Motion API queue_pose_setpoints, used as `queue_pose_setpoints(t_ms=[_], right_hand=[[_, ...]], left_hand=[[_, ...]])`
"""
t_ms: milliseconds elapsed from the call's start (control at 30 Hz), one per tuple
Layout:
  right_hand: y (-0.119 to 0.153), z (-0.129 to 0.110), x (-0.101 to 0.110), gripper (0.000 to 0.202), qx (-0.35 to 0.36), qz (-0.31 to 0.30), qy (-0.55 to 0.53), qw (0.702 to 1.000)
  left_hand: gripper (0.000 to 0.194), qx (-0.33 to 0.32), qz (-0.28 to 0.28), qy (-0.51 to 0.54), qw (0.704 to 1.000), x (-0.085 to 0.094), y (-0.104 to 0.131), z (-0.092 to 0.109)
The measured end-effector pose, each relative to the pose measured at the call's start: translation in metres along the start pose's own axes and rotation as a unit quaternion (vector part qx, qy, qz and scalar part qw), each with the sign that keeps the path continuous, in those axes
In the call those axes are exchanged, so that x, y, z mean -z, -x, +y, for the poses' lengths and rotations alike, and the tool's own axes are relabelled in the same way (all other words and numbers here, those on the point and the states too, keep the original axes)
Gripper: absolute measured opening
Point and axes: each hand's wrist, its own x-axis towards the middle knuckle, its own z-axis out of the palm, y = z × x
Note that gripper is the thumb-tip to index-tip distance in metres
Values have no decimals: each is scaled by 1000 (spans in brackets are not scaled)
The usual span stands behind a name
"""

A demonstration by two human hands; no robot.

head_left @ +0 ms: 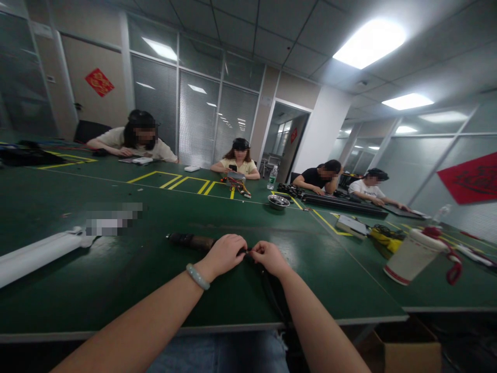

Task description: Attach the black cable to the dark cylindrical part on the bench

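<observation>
Near the middle of the green table (pixel 155 290), a dark, rod-like tool (pixel 190 241) lies pointing left, its right end running under my left hand (pixel 227 252). The fingers of my left hand are closed round the dark end of that tool. My right hand (pixel 269 257) is just to the right, thumb and fingers pinched together at a small dark and reddish part between the two hands. Its exact shape is hidden by the fingers. A black cable or strap (pixel 274 298) runs from below my right hand to the table's front edge.
A white rolled item (pixel 42 256) lies at the left. Farther back stand a metal bowl (pixel 278 201), a water bottle (pixel 272 177) and a wired device (pixel 236 178). A white cup (pixel 413 254) and a grey box (pixel 351 226) are at the right. Several people sit across.
</observation>
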Motion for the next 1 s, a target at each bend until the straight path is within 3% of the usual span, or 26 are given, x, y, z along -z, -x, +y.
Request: queue_pose_setpoints(t_ms=[667, 1000], right_hand=[[-1, 1, -1, 14, 8, 11, -4, 1000], [-2, 3, -1, 12, 20, 9, -18, 1000]], left_hand=[[14, 16, -7, -16, 1000, 2, -1, 0], [6, 9, -7, 3, 1000, 0, 0, -3]])
